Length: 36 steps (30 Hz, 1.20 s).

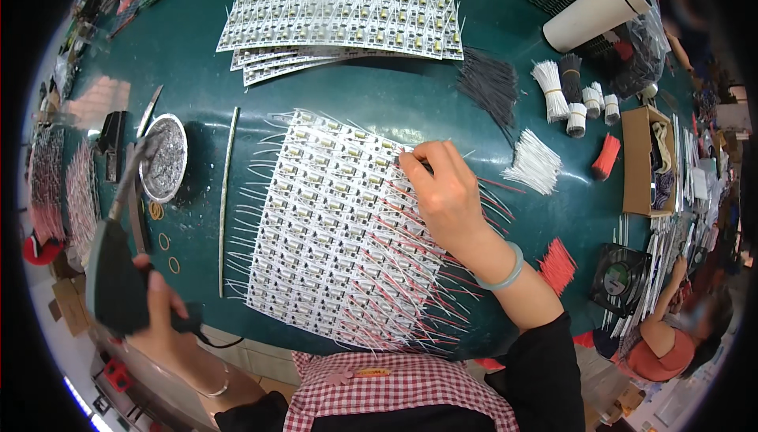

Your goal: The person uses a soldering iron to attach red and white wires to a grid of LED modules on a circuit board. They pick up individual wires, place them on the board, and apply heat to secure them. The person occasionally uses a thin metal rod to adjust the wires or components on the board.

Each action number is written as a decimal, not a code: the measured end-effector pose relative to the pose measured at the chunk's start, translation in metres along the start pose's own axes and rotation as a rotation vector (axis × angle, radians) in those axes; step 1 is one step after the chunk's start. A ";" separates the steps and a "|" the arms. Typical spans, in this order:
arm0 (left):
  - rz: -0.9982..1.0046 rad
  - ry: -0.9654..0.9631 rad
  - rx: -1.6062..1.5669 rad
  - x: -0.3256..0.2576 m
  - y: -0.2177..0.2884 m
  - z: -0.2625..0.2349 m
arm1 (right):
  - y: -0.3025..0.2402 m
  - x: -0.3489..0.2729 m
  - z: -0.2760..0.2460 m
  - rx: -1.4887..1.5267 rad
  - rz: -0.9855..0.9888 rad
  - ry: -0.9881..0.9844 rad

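My left hand (164, 317) is wrapped round the handle of a dark green soldering gun (118, 274), held at the left. Its tip reaches up over a round metal dish (183, 165) of silvery solder scraps. My right hand (446, 191) is closed in a pinch at the top right corner of a white circuit board panel (316, 219). Whatever lies between those fingertips is too small or hidden to name. Rows of small components cover the panel. White wires stick out along its left edge, and red and white wires (395, 290) spread over its right part, under my right wrist.
More board panels (339, 9) are stacked at the back. Loose black wires (488, 88), white wires (533, 162) and red wires (557, 266) lie to the right, near a tumbler (596, 12), a cardboard box (638, 162) and a fan (620, 280). Another person (671, 345) sits far right.
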State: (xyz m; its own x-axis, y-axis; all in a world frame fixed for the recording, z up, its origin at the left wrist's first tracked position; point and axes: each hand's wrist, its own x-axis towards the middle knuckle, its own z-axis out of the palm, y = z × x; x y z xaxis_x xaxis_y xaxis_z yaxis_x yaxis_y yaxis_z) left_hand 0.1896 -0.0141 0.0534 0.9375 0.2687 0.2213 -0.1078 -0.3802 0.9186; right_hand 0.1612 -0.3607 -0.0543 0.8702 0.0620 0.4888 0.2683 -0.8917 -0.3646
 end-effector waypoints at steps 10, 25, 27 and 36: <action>-0.085 -0.538 0.023 -0.074 0.015 0.081 | 0.005 -0.003 -0.001 0.031 0.000 0.015; 0.165 -0.262 0.264 -0.066 0.003 0.086 | 0.007 -0.003 -0.002 0.021 0.006 0.012; 0.181 0.024 0.278 -0.035 0.006 0.054 | 0.008 -0.006 -0.003 0.026 0.011 0.016; 0.174 0.319 0.458 0.036 0.032 -0.102 | 0.008 -0.005 -0.001 0.047 -0.005 0.038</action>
State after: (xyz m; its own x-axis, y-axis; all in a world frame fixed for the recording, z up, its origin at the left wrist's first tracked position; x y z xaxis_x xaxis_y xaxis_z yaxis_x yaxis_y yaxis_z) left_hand 0.1866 0.0736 0.1239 0.7653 0.3944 0.5087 -0.0304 -0.7673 0.6405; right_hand 0.1586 -0.3684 -0.0582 0.8529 0.0481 0.5199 0.2922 -0.8692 -0.3990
